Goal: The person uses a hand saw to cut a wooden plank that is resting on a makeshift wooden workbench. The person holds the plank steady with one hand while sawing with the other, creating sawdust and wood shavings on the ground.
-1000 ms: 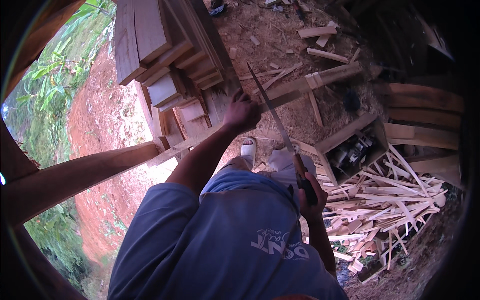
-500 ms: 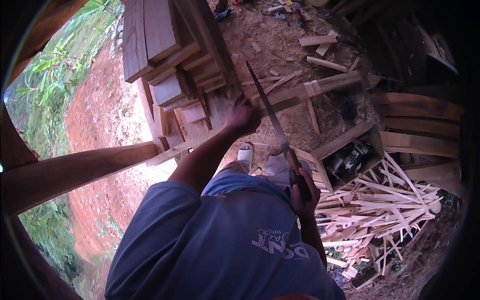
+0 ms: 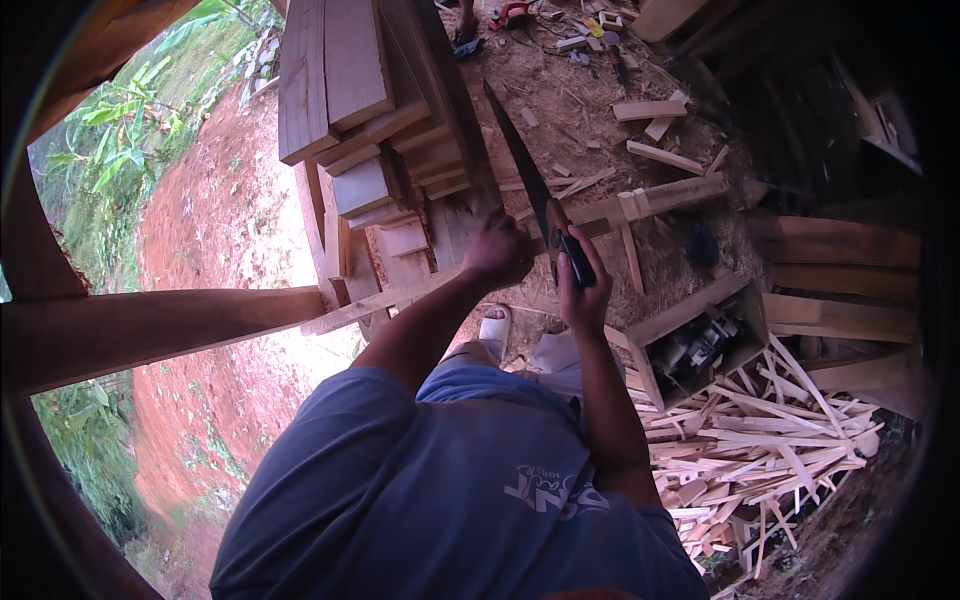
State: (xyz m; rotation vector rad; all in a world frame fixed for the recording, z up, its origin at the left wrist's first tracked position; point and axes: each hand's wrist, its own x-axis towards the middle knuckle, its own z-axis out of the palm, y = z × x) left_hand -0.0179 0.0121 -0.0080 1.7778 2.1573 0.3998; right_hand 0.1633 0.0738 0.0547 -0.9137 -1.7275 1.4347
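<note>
My right hand (image 3: 584, 284) is closed round the dark handle of a handsaw (image 3: 520, 145). Its long tapered blade points away from me, just right of a dark plank (image 3: 447, 95). My left hand (image 3: 500, 252) is closed on the near end of that plank, with the fingers partly hidden. Beneath both hands a long wooden rail (image 3: 590, 217) runs crosswise, and the saw passes over it close to my left hand. Whether the teeth touch wood cannot be made out.
Stacked boards (image 3: 355, 75) stand at the far left beside a thick post (image 3: 170, 330). To the right are an open wooden box (image 3: 690, 280) with dark metal parts and a heap of offcuts (image 3: 760, 430). Another person's foot (image 3: 466, 25) shows at the top, near scattered tools.
My right hand has pushed the saw forward and left, bringing its handle up near my left hand. My left hand stays on the plank, and the whole view has shifted slightly.
</note>
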